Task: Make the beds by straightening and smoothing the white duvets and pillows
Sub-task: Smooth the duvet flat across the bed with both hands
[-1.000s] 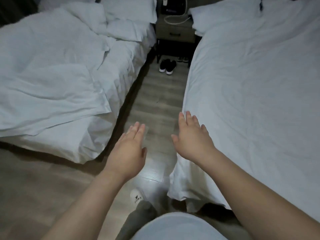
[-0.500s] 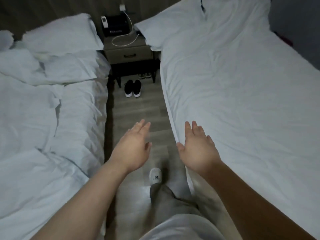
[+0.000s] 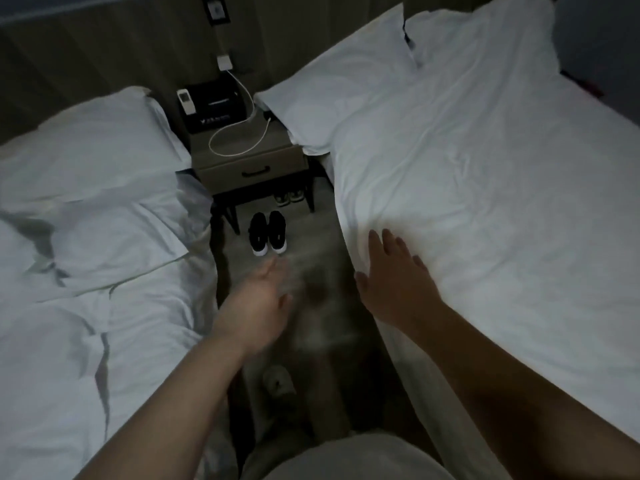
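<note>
On the right side of the room, the broad white cotton duvet [image 3: 502, 220] lies almost flat over its bed, marked only by shallow, soft creases that run toward the far end; it looks close to finished. On the left, the rumpled white duvet [image 3: 86, 341] sits in thick folds with one flap turned back, so most of the smoothing probably remains there.

At the far end of the right bed, a plump white pillow [image 3: 332, 98] overhangs the mattress edge toward the aisle, with a second white pillow [image 3: 478, 39] further right. The slumped white pillow [image 3: 86, 140] lies at the far end of the left bed.

Between the beds stands a grey boxy nightstand [image 3: 249, 171] with a dark drawer handle.

The right hand [image 3: 394, 282] is over the near left edge of the flat duvet, fingers apart and straight and gripping nothing. It seems placed to press or sweep the cloth, though I cannot tell whether it touches. The left hand [image 3: 256, 306], blurred, hangs over the floor aisle with its fingers loose and empty.

A pair of black trainers with white soles [image 3: 268, 233] stands in front of the nightstand. On its tabletop, a thin white cable [image 3: 242, 140] loops beside a black box [image 3: 214, 105].
</note>
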